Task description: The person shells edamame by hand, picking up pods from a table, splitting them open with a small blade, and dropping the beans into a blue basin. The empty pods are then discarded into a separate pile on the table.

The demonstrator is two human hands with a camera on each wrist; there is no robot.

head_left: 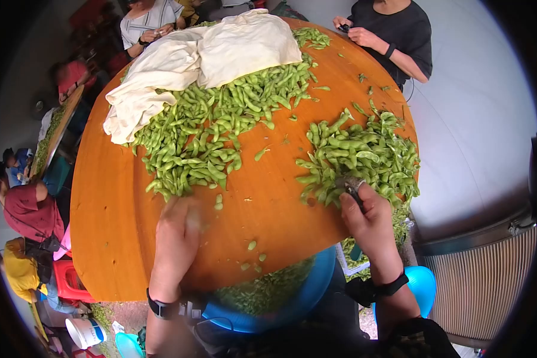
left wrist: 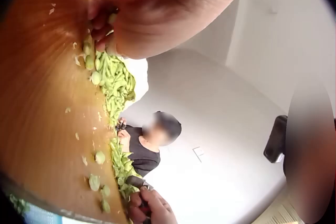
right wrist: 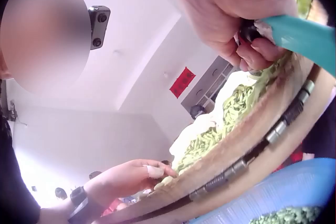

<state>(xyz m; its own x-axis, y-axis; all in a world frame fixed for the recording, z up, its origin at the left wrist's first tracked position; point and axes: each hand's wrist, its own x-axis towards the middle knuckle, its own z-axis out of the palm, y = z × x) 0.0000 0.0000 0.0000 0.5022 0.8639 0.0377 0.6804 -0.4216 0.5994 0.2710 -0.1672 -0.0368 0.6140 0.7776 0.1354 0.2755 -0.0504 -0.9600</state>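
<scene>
My left hand (head_left: 178, 230), blurred, is at the near end of a large heap of green soybean pods (head_left: 188, 158). In the left wrist view its fingers (left wrist: 100, 29) curl in, with a bit of green showing among them; I cannot tell whether they hold a pod. White tape (right wrist: 155, 171) wraps one digit of that hand. My right hand (head_left: 370, 221) grips a small hand tool (head_left: 353, 190) with a dark head, at the near edge of a second heap of pods (head_left: 364, 149). A teal handle (right wrist: 304, 37) sticks out from that grip. Several shelled beans (head_left: 252, 245) lie near the table edge.
The round wooden table (head_left: 119, 238) carries a white cloth (head_left: 247, 48) over the far pods. Below its near edge stands a blue basin (head_left: 325, 280) holding beans. Across the table a person in black (head_left: 394, 36) works with their hands. A red stool (head_left: 71, 280) stands left.
</scene>
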